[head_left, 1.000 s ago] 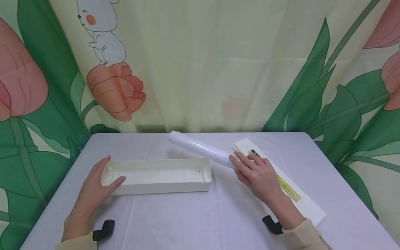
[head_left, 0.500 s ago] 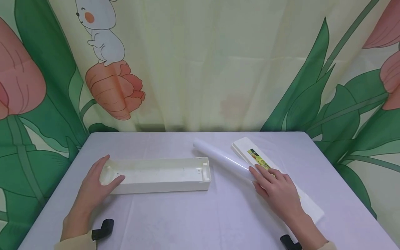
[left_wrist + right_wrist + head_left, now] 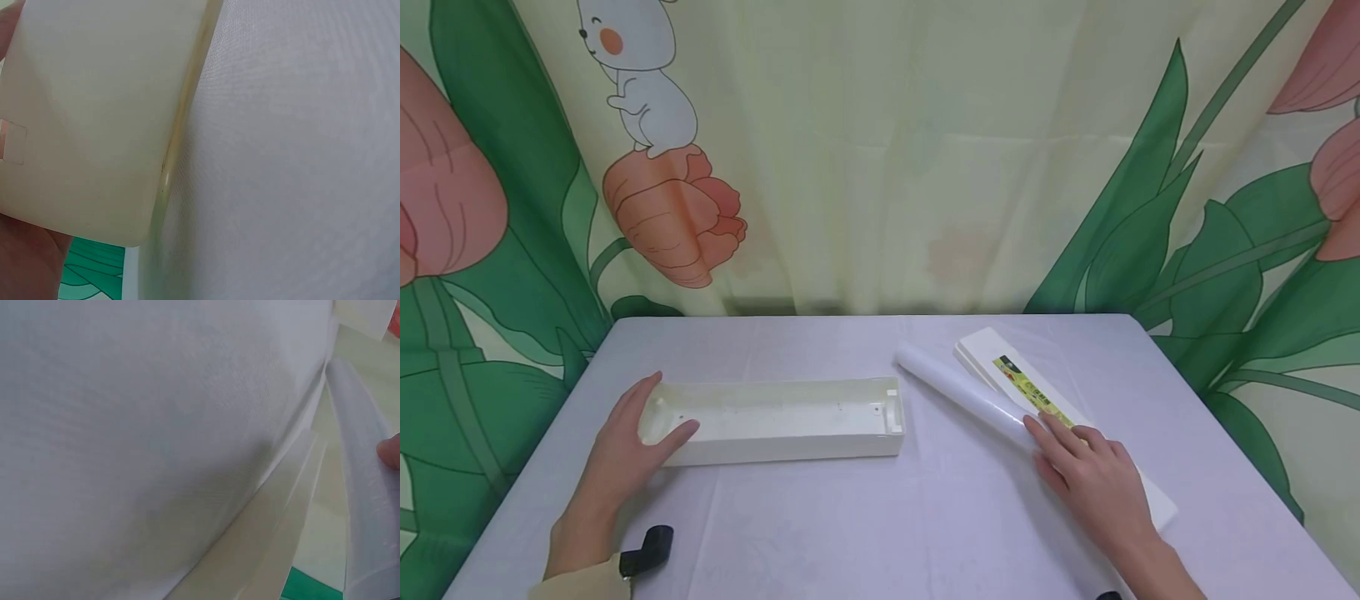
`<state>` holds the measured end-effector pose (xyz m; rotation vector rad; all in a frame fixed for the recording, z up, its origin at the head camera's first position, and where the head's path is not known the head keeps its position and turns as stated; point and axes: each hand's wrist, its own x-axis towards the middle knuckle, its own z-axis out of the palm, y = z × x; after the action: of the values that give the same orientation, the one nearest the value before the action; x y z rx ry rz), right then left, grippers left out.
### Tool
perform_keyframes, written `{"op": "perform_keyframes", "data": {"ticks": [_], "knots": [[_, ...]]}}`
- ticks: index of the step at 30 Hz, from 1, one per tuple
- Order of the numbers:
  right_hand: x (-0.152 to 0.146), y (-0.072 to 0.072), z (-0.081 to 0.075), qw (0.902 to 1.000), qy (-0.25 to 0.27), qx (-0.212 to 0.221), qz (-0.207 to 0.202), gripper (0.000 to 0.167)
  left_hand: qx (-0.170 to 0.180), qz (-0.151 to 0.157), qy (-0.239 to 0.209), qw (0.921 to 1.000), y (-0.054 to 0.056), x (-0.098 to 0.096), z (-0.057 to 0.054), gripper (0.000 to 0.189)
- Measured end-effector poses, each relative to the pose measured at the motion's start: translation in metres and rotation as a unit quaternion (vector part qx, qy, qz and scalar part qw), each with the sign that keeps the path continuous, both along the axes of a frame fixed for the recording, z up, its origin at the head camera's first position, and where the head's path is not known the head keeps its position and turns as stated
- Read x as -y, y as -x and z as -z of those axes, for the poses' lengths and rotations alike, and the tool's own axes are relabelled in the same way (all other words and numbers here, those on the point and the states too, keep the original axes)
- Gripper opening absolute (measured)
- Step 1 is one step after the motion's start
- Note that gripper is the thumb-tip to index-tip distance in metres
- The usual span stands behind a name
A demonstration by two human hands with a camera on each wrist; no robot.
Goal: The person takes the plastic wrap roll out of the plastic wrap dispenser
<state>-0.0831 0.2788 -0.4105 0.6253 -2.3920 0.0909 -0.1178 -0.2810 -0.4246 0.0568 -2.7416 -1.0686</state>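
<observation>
A long white open-topped plastic box lies on the table with its inside showing. My left hand grips its left end, thumb at the front wall and fingers round the back corner. In the left wrist view the box's end wall fills the left side. My right hand holds the near end of a whitish, shiny roll of plastic film, which slants toward the back left. Just right of the roll lies a long flat white lid-like piece with a yellow-green label, partly covered by the right hand.
A white cloth covers the table. Behind its far edge hangs a pale curtain printed with tulips and a rabbit. A black camera mount sits at the left wrist.
My right hand has drawn the film roll to the right and toward me, away from the box, bringing it beside the lid-like piece. The left hand and the box stay put.
</observation>
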Motion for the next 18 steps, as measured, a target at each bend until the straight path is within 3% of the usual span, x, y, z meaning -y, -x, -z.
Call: {"op": "perform_keyframes", "data": {"ticks": [5,9,13,18], "knots": [[0.001,-0.006,0.004,1.0,0.006,0.006,0.003,0.06,-0.003,0.002,0.0,1.0,0.0,0.0,0.001,0.095],[0.007,-0.011,0.005,0.9989,0.022,0.039,0.011,0.036,-0.002,0.001,0.002,1.0,-0.001,0.001,0.001,0.095],[0.016,-0.017,0.004,0.9966,0.03,0.071,0.028,0.062,0.0,0.0,0.002,1.0,-0.001,0.001,0.002,0.095],[0.026,-0.025,0.005,0.9908,0.041,0.112,0.064,0.059,-0.001,0.001,0.003,1.0,0.0,0.001,0.001,0.095]]}}
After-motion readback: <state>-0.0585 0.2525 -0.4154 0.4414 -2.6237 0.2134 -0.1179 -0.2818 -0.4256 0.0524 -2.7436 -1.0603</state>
